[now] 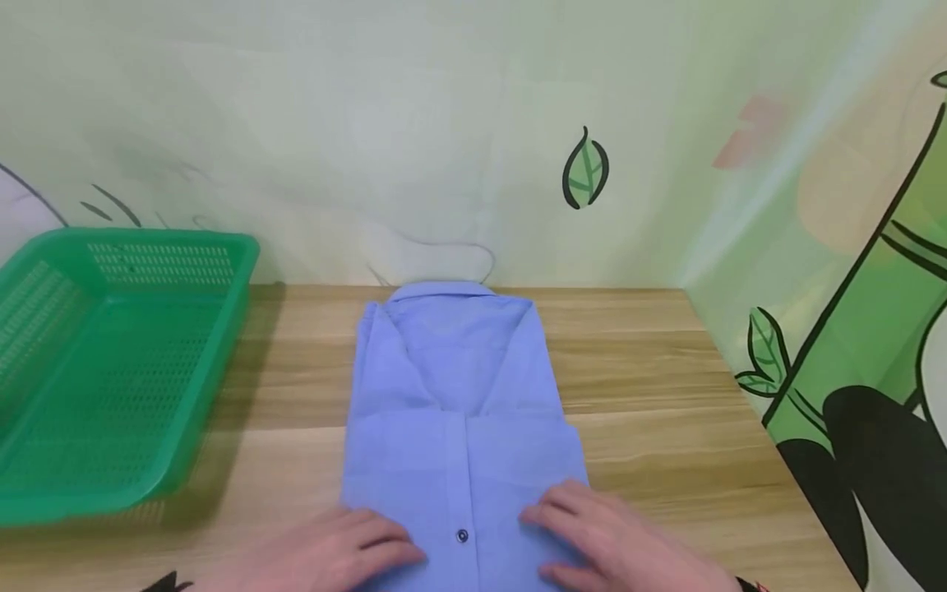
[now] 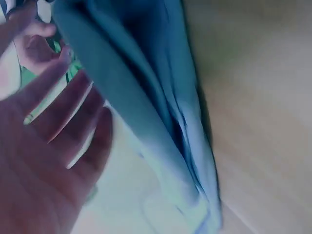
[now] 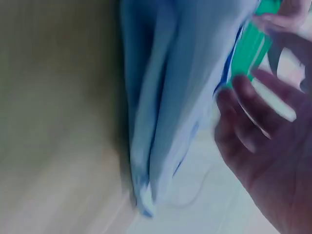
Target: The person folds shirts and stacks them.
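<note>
A folded blue button-up shirt point(image 1: 414, 460) lies on the wooden table, its collar toward the wall and one dark button on the placket between the hands. My left hand point(image 1: 333, 547) is over the shirt's lower left side, fingertips close at the cloth. On the lower right side, my right hand point(image 1: 592, 534) has its fingers spread and lightly bent at the fabric. In the left wrist view, the relaxed fingers of the left hand point(image 2: 53, 141) stand beside the stacked folds. The right wrist view shows the right hand point(image 3: 273, 136) with loosely bent fingers beside the shirt's layered edge point(image 3: 151, 112).
At the left of the wooden table point(image 1: 651, 370) stands a green plastic basket point(image 1: 210, 362) with perforated walls. A pale green wall covering point(image 1: 444, 123) with printed leaves and bamboo rises behind the table and along its right side.
</note>
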`<action>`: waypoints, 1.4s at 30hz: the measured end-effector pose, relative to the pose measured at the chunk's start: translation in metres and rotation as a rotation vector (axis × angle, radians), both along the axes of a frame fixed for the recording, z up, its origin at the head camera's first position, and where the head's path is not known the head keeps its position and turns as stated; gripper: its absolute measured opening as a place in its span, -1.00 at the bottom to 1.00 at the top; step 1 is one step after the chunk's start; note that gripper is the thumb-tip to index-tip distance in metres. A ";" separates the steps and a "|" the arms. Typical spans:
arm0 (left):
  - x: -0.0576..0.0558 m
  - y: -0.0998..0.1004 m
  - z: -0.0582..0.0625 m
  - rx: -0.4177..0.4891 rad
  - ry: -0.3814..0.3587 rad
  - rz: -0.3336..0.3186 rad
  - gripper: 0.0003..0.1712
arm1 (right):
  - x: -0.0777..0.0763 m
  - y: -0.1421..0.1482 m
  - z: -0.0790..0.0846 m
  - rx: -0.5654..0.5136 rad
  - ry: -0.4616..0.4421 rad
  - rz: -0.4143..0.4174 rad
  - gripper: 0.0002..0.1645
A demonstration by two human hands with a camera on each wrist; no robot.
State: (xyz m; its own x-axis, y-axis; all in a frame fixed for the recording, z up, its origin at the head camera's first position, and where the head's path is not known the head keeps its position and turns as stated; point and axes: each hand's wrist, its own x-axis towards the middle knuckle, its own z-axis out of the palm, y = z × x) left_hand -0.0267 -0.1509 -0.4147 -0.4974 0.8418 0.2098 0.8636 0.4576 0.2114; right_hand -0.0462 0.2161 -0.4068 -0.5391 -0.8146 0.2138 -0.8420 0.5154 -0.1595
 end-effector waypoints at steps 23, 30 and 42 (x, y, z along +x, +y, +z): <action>0.024 0.011 -0.034 -0.179 0.175 0.025 -0.36 | 0.011 0.012 -0.030 0.318 0.373 0.065 -0.11; 0.027 0.017 -0.033 -0.105 0.159 0.076 -0.41 | 0.002 0.031 -0.026 0.067 0.076 0.118 -0.37; 0.016 0.018 -0.017 -0.202 -0.163 0.080 -0.46 | -0.008 0.049 -0.027 -0.113 -0.090 0.121 -0.23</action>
State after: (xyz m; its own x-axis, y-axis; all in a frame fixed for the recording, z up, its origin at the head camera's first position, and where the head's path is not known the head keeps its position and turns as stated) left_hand -0.0110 -0.1331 -0.4322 -0.5777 0.8149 -0.0467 0.7850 0.5704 0.2417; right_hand -0.0538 0.2653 -0.4341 -0.4599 -0.8481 0.2630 -0.8764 0.3859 -0.2881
